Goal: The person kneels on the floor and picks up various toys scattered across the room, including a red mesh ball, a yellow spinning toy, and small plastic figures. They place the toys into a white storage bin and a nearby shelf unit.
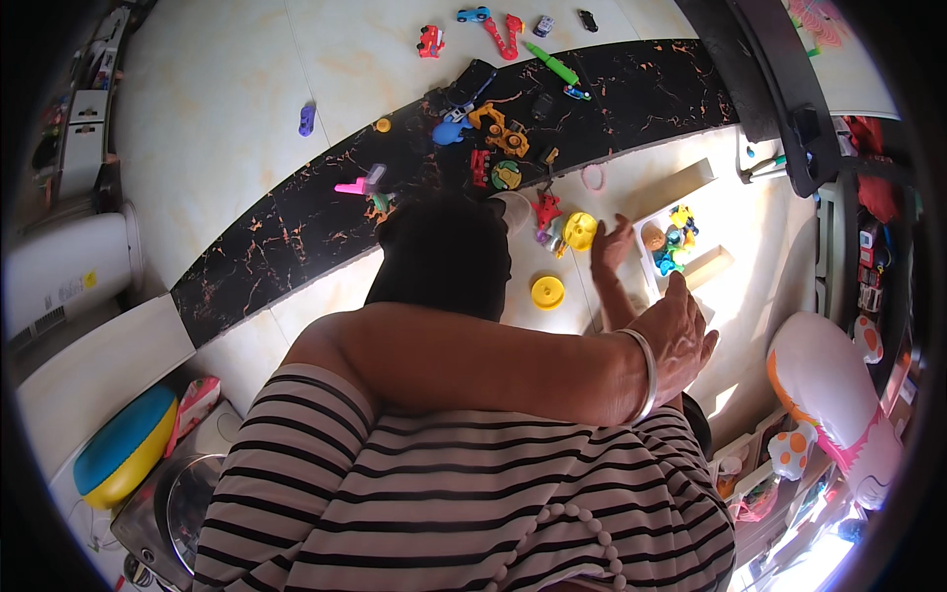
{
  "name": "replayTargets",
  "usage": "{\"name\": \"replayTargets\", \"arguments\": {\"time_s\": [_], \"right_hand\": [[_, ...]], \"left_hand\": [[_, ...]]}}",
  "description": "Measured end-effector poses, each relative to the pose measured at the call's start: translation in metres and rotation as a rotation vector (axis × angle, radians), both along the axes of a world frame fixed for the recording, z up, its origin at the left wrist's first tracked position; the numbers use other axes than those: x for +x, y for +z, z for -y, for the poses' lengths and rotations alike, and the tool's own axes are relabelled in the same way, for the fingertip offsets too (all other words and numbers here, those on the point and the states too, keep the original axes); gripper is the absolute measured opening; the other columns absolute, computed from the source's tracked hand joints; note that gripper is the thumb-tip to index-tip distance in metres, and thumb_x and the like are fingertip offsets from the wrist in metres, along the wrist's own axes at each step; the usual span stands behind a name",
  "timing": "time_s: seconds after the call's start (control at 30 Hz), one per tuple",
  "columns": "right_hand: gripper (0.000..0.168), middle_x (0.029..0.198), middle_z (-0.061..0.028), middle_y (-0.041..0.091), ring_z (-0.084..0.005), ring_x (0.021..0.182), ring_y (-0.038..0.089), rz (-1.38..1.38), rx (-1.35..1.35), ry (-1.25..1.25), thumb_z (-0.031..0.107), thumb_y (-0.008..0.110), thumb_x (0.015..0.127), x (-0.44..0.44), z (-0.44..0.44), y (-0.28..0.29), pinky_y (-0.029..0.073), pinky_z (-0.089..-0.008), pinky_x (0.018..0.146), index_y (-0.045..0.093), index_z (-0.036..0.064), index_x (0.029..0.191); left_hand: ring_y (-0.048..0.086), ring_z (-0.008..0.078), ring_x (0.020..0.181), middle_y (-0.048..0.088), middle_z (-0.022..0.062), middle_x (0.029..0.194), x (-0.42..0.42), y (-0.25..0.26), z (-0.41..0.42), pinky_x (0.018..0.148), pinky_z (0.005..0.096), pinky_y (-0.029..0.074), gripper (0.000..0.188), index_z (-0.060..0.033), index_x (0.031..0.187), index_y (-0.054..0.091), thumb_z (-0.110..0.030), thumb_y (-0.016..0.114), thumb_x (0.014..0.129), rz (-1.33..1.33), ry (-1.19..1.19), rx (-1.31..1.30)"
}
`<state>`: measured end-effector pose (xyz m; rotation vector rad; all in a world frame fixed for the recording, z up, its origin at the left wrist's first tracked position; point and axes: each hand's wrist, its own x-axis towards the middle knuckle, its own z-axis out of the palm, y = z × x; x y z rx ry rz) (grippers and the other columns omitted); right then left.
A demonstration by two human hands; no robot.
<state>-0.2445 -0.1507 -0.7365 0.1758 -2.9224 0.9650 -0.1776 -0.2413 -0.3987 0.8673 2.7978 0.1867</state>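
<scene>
My left arm, with a silver bangle on the wrist, crosses in front of me to the right. My left hand is back-up at the near side of a white divided box; its palm side is hidden. Beyond its wrist my right hand is raised with fingers apart and nothing visible in it, between the box and a yellow round toy piece. The box holds a brown ball and several small colourful toys. Another yellow round piece lies on the floor, left of my right forearm.
Toy vehicles, including a yellow loader and a red one, lie on the black marbled floor strip. A green marker-shaped toy and small cars are farther off. White inflatable at right; metal appliance at lower left.
</scene>
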Motion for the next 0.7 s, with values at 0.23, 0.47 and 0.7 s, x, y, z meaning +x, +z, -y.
{"name": "replayTargets", "arguments": {"time_s": [0.23, 0.47, 0.7], "right_hand": [[0.036, 0.104, -0.0182, 0.051, -0.0316, 0.099, 0.05, 0.661, 0.008, 0.633, 0.019, 0.061, 0.077, 0.119, 0.063, 0.017, 0.041, -0.0404, 0.083, 0.049, 0.007, 0.108], [0.042, 0.112, -0.0192, 0.049, -0.0325, 0.104, 0.048, 0.298, -0.062, 0.334, 0.022, 0.061, 0.074, 0.141, -0.038, -0.087, 0.04, -0.0387, 0.089, 0.049, 0.006, 0.111], [0.049, 0.111, -0.0202, 0.048, -0.034, 0.085, 0.056, 1.169, 0.069, -0.567, 0.02, 0.059, 0.074, 0.141, -0.084, -0.086, 0.05, -0.041, 0.07, 0.04, 0.001, 0.115]], "left_hand": [[0.05, 0.0281, 0.105, 0.053, 0.0184, 0.111, -0.011, 0.026, 0.032, 0.093, 0.0408, 0.036, 0.05, 0.0019, 0.127, 0.035, -0.015, 0.053, 0.083, 0.195, -0.081, 0.116], [0.057, 0.0263, 0.089, 0.059, 0.0146, 0.094, -0.035, 0.028, 0.087, 0.08, 0.0363, 0.043, 0.046, -0.0041, 0.123, 0.042, -0.02, 0.054, 0.081, -0.134, 0.189, 0.229], [0.06, 0.0201, 0.08, 0.061, 0.0127, 0.09, -0.049, 0.034, 0.106, 0.068, 0.0301, 0.047, 0.041, 0.0054, 0.115, 0.045, -0.022, 0.053, 0.086, -0.256, 0.114, 0.181]]}}
